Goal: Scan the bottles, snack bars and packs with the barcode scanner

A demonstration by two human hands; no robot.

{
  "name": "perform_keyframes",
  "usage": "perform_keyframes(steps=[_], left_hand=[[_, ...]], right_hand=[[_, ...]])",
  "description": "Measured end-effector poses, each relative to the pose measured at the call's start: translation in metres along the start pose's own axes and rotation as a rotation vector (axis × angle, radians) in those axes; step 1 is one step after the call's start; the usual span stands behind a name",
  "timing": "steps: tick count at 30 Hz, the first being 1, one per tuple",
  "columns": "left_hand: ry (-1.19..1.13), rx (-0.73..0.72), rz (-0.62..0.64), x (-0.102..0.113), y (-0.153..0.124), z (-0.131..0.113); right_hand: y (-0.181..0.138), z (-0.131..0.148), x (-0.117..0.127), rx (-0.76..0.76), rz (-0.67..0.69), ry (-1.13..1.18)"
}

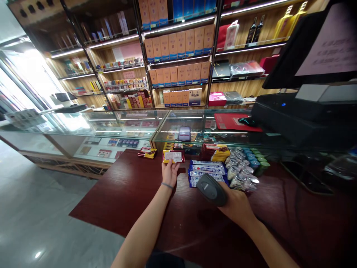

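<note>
My left hand [169, 174] grips the near edge of a red and yellow chocolate bar [179, 156], whose white barcode label faces me. A black barcode scanner [211, 189] is in my right hand [236, 204], its head tilted toward the left. Just beyond the scanner lie blue and white snack packets [208, 168] in a stack, partly covered by it. Left of the held bar, a few similar chocolate bars [147, 152] rest on the dark wooden counter [117, 186]. A taller pile of chocolate bars [214, 152] stands behind the blue packets.
Several small lidded jars [237, 175] and green tins [260, 163] stand right of the packets. A glass display case [134, 128] borders the counter's far side. At right are a monitor [315, 48], a red mouse pad [234, 122] and a mouse [247, 121].
</note>
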State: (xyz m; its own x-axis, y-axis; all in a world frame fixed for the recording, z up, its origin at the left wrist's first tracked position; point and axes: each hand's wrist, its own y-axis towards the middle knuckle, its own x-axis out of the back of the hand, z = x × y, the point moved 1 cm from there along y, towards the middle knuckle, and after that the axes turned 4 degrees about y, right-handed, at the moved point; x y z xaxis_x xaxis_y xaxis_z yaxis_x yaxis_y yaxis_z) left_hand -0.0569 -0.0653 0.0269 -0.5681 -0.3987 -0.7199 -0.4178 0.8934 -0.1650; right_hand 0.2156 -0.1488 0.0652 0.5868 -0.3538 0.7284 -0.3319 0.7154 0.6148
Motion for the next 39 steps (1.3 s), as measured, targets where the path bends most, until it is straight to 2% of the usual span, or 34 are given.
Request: perform_keyframes(steps=[3,8,11,16,20,23,25,28,31,35,39], left_hand=[[-0.009,0.016,-0.033,0.001,0.000,0.000],[-0.040,-0.012,-0.038,0.000,0.002,-0.004],[-0.033,-0.081,-0.091,-0.002,0.008,-0.015],[0.039,-0.271,-0.261,0.007,0.032,-0.055],[0.340,-0.545,-0.333,0.033,0.049,-0.101],[0.759,-0.779,-0.304,0.059,0.055,-0.136],[1.083,-0.868,-0.246,0.074,0.056,-0.155],[1.503,-0.926,-0.051,0.088,0.058,-0.175],[1.832,-0.954,0.143,0.092,0.062,-0.183],[2.084,-0.933,0.221,0.088,0.072,-0.179],[2.155,-0.886,0.282,0.084,0.083,-0.173]], right_hand=[[-0.002,-0.003,-0.002,0.064,0.015,0.023],[-0.006,-0.013,-0.005,0.090,-0.074,0.010],[-0.005,-0.015,-0.002,0.149,-0.137,-0.009],[-0.009,-0.026,-0.002,0.139,-0.219,-0.044],[-0.017,-0.045,-0.009,0.115,-0.283,-0.062],[-0.018,-0.058,-0.010,0.133,-0.354,-0.094],[-0.018,-0.063,-0.009,0.154,-0.395,-0.105],[-0.018,-0.066,-0.007,0.175,-0.451,-0.100],[-0.018,-0.064,-0.004,0.142,-0.479,-0.096],[-0.016,-0.057,0.003,0.190,-0.493,-0.098],[-0.017,-0.061,0.005,0.235,-0.554,-0.140]])
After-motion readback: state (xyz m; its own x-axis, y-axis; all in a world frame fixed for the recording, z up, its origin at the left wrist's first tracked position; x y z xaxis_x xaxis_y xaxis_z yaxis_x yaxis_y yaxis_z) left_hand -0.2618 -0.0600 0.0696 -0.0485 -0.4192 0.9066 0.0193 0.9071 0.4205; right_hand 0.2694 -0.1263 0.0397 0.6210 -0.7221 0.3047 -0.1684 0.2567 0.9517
